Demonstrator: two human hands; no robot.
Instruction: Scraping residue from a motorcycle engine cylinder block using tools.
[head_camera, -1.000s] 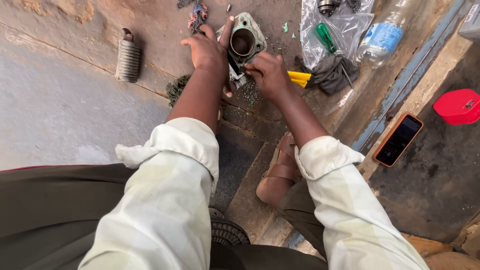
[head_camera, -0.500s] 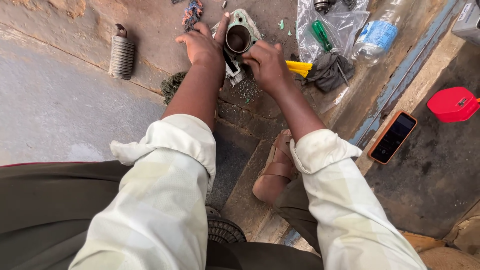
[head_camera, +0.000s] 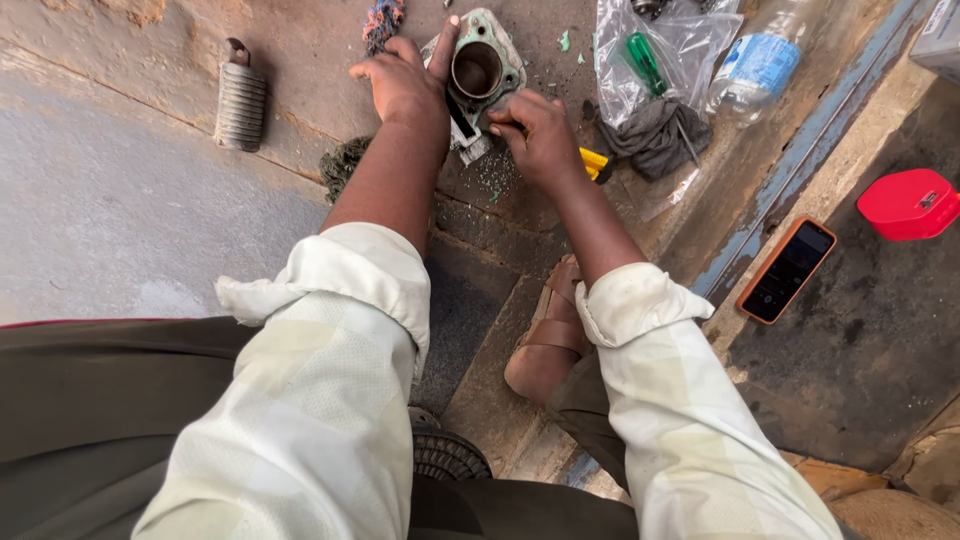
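Note:
A metal engine cylinder block with a round bore and greenish gasket remains lies on the concrete ground at the top of the view. My left hand grips its left side, thumb up along the edge. My right hand is closed on a yellow-handled tool, its working end hidden against the block's lower edge. Green scrapings lie scattered on the ground just below the block.
A finned grey part lies to the left. A clear plastic bag with a green-handled screwdriver, a dark rag and a water bottle lie right of the block. A phone and red box sit lower right. My sandalled foot rests on the step.
The view has shifted slightly so the block and hands sit a little lower and left. Both hands stay on the block and tool, with small movements of the right hand.

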